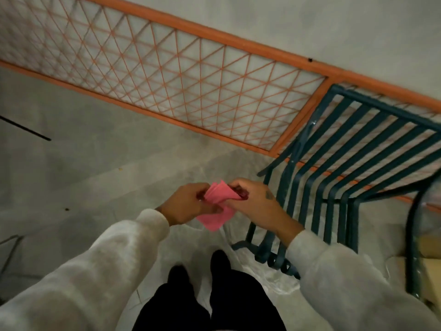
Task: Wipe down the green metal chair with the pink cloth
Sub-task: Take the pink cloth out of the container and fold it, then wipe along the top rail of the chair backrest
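Note:
A folded pink cloth [218,206] hangs between both hands in the middle of the view. My left hand [188,203] pinches its left side and my right hand [256,203] grips its upper right part. The green metal chair [353,158], made of dark slatted bars, stands just to the right of my right hand; my right forearm covers part of the seat's front edge. Neither hand touches the chair.
An orange lattice railing [167,75] runs diagonally behind the chair. Clear plastic sheeting [269,280] lies on the grey floor under the chair. A cardboard box [427,256] sits at the right edge. My dark-trousered legs [210,295] stand at the bottom.

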Demonstrator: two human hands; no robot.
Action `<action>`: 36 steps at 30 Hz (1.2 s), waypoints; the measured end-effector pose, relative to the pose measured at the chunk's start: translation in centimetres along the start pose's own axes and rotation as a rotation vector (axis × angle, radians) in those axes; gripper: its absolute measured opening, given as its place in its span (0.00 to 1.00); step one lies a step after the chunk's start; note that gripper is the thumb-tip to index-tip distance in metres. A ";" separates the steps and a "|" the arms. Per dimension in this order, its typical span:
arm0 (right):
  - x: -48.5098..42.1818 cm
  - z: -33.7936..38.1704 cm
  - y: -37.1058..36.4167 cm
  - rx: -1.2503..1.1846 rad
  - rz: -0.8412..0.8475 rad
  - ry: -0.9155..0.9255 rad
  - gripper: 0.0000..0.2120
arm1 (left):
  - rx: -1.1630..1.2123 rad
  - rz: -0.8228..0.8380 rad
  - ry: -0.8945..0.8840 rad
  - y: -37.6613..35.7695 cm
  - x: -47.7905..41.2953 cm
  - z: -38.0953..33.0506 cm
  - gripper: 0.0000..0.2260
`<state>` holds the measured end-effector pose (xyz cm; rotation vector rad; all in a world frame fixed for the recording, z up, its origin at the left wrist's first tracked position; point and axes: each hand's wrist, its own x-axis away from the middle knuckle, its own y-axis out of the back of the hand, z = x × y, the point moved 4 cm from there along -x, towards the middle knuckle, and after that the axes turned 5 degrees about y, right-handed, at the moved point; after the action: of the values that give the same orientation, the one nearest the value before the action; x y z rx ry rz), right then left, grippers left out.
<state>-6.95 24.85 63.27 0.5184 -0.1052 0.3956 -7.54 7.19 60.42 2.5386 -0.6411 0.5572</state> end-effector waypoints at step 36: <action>32.9 -4.7 4.4 -0.368 -0.848 -0.268 0.23 | -0.080 0.279 -0.230 -22.6 11.1 -10.2 0.12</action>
<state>21.54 41.98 67.68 0.2119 -0.1998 -0.5187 10.58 26.48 66.58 2.4734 -1.0894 0.3235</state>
